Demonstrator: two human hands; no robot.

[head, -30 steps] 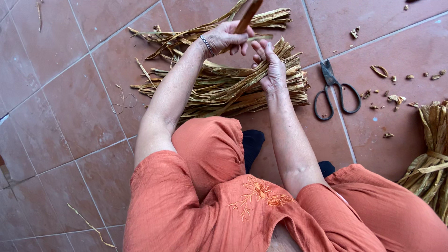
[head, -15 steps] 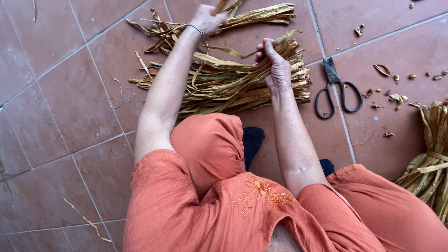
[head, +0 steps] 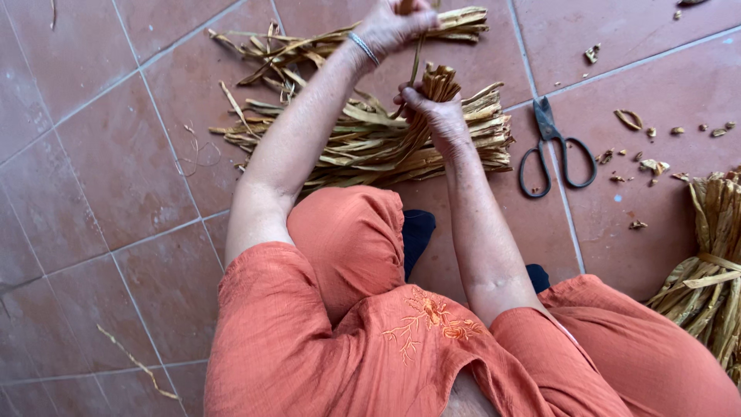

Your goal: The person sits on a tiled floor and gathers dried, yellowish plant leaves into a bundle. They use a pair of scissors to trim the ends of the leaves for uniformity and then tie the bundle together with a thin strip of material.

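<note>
Dried leaf strips point(head: 437, 83), right hand point(head: 432, 116) grip closed around, left hand point(head: 390, 27) pinching strand

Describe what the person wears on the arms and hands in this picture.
Both arms are bare from the upper arm down. Short orange sleeves of crinkled cloth cover the shoulders. The left hand has a thin silver bangle at the wrist. The right hand wears nothing that shows.

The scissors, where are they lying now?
The scissors lie on the tiled floor, right of the dried leaf pile, beyond the right hand.
</note>
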